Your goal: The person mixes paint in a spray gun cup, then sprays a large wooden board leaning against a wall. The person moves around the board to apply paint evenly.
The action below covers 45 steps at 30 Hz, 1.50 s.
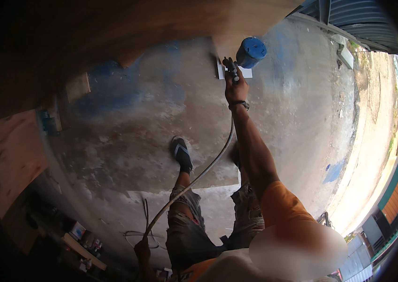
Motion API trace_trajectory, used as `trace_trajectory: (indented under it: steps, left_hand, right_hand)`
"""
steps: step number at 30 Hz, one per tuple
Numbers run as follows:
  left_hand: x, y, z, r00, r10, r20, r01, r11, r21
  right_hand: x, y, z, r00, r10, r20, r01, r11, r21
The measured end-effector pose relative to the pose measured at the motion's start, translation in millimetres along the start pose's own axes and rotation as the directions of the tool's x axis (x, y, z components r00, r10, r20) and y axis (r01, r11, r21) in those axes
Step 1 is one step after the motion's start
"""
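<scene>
In front of me, my right hand (237, 89) is stretched out and closed round a spray gun (233, 70). A round, lidded blue paint cup (252, 52) sits at the gun's right side. From the gun's handle an air hose (210, 164) runs down past my legs to my left hand (142, 251), which grips it low at the lower left. The gun is just short of a large wooden panel (171, 21) that spans the top of the view. Whether any spray leaves the nozzle cannot be seen.
The concrete floor (128, 141) carries blue and reddish paint stains. More hose (146, 211) loops loosely by my left hand. A wooden board (11, 155) leans at the left, above a cluttered shelf (84, 251). Bright open ground (373, 122) lies beyond the floor's right edge.
</scene>
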<state>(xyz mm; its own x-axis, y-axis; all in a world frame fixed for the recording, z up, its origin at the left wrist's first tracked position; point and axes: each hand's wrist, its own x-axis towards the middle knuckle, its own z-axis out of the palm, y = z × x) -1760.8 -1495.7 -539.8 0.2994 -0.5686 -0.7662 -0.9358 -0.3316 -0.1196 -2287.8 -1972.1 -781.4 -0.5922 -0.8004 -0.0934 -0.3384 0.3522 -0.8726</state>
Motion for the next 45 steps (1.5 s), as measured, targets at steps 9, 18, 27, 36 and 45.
trace_trajectory:
  steps: [9,18,27,36,45]
  left_hand:
    - [-38.6,-44.0,-23.8,0.978,0.187,-0.091,-0.175,0.976,0.125]
    - [-39.1,-9.7,-97.2,0.889,0.342,-0.305,-0.302,0.938,0.17]
    - [-27.9,9.9,-110.3,0.825,0.319,-0.466,-0.356,0.934,0.008]
    - [-18.1,59.0,-105.7,0.851,0.138,-0.507,-0.345,0.874,-0.342]
    - [-37.0,46.0,-97.9,0.9,0.237,-0.365,-0.289,0.953,-0.093]
  right_hand:
    - [-60.7,-139.8,-96.6,0.992,-0.127,-0.009,0.127,0.99,0.06]
    - [-90.3,-411.9,-260.4,0.935,-0.349,-0.07,0.353,0.934,0.054]
    - [-98.5,-590.9,-354.7,0.878,-0.44,-0.187,0.472,0.859,0.198]
    - [-65.4,-648.7,-385.8,0.702,-0.602,-0.381,0.709,0.641,0.294]
    - [-46.8,-527.8,-324.3,0.839,-0.476,-0.264,0.52,0.843,0.135]
